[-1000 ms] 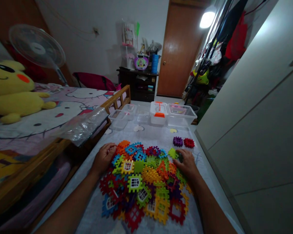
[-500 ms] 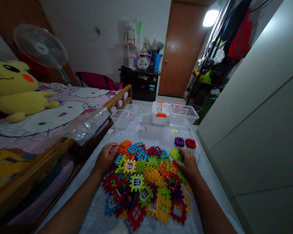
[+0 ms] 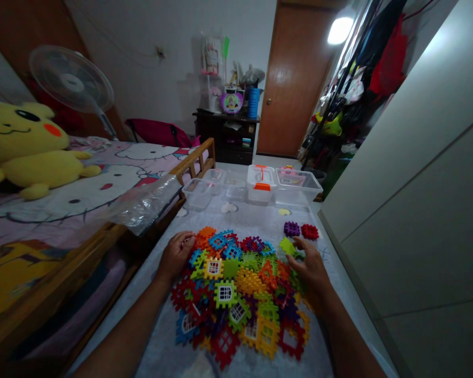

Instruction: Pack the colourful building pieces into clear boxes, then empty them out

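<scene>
A heap of colourful plastic building blocks (image 3: 249, 281) with toothed edges lies between my hands, some with white window inserts. At its left edge my left hand (image 3: 176, 256) is closed, fingers curled beside an orange block (image 3: 205, 238); a small reddish-white bit shows at the fingertips, too hidden to name. At the right edge my right hand (image 3: 310, 266) has thumb and fingers apart, close to a lime-green block (image 3: 287, 245). Beyond that hand sit a purple stack of blocks (image 3: 291, 229) and a red stack of blocks (image 3: 309, 231).
Clear plastic bins (image 3: 298, 186) and a lidded box with orange clips (image 3: 260, 185) stand at the far end of the sheet-covered surface (image 3: 246, 216). A wooden bed rail (image 3: 195, 157) runs along the left, a white cabinet (image 3: 413, 210) along the right.
My right hand's fingers have spread wider beside the lime-green block. The whole view has shifted slightly; my left hand stays at the heap's left edge.
</scene>
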Action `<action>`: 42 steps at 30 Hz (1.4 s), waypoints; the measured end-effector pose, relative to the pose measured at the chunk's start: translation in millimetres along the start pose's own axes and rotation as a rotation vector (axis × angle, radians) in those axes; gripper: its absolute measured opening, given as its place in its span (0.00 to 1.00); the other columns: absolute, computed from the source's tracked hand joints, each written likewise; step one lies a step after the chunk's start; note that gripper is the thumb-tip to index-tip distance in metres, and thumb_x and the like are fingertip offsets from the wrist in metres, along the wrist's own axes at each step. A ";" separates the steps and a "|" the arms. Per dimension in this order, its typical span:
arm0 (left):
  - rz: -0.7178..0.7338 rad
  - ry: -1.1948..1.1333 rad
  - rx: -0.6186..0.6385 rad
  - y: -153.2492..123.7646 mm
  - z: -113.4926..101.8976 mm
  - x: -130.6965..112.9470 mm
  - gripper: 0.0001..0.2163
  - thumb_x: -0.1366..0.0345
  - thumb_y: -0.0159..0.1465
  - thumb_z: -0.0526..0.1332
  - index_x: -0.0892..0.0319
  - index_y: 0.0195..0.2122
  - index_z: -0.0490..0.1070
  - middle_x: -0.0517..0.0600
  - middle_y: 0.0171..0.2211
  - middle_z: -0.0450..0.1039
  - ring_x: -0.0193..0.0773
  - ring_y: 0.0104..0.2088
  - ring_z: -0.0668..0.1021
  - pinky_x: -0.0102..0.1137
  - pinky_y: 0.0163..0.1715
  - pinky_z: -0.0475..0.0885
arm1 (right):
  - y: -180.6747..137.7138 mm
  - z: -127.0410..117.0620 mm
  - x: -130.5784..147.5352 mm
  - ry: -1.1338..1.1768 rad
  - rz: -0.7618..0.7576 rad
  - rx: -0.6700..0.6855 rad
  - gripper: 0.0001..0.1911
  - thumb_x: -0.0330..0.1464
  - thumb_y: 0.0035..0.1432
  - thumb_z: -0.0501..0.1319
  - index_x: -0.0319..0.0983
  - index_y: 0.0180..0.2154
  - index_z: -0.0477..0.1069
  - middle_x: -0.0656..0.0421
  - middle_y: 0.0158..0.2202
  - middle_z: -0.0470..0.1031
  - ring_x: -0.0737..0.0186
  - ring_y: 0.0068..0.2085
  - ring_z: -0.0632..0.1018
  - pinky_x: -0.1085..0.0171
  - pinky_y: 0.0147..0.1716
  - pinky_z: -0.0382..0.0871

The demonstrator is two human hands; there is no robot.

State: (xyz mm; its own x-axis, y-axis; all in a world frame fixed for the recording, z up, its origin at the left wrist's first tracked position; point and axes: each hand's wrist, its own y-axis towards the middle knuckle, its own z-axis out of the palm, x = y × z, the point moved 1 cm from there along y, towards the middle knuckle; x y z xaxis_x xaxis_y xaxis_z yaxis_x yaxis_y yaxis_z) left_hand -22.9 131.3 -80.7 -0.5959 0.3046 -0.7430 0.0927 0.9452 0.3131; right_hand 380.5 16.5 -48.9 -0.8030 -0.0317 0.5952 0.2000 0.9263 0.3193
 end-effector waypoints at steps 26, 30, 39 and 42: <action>-0.033 -0.009 0.013 0.2 -2.2 -6.8 0.20 0.47 0.63 0.53 0.57 0.40 0.74 0.54 0.45 0.75 0.46 0.48 0.76 0.40 0.55 0.68 | -22.7 -23.0 -37.7 -0.170 0.122 0.112 0.23 0.39 0.48 0.63 0.38 0.46 0.74 0.49 0.47 0.76 0.47 0.50 0.74 0.50 0.52 0.66; -0.041 -0.005 0.008 0.1 -1.4 -4.9 0.19 0.48 0.63 0.53 0.57 0.39 0.74 0.53 0.45 0.75 0.45 0.48 0.76 0.40 0.55 0.68 | -26.0 -9.3 -35.0 -0.232 0.146 0.142 0.25 0.38 0.47 0.63 0.38 0.49 0.73 0.50 0.47 0.73 0.49 0.49 0.73 0.53 0.50 0.66; -0.039 0.026 0.022 -0.3 -1.2 -3.1 0.20 0.47 0.63 0.53 0.57 0.40 0.74 0.54 0.45 0.75 0.46 0.48 0.76 0.38 0.53 0.69 | -24.2 -12.6 -38.9 0.044 0.220 0.026 0.21 0.39 0.49 0.61 0.38 0.45 0.73 0.55 0.39 0.70 0.54 0.42 0.74 0.56 0.45 0.69; -0.048 0.028 0.014 0.0 -1.1 -2.5 0.20 0.47 0.62 0.53 0.57 0.40 0.75 0.54 0.45 0.75 0.46 0.48 0.76 0.39 0.53 0.69 | -24.2 -15.9 -35.4 0.131 0.256 -0.053 0.19 0.39 0.52 0.59 0.38 0.45 0.71 0.53 0.40 0.72 0.54 0.41 0.75 0.54 0.45 0.69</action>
State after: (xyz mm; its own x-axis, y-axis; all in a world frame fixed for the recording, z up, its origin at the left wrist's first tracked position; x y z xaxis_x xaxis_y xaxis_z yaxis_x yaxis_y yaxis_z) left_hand -22.3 130.5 -78.2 -0.6222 0.2553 -0.7400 0.0746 0.9604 0.2686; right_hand 413.1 -10.8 -66.0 -0.6437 0.1492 0.7506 0.4186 0.8897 0.1822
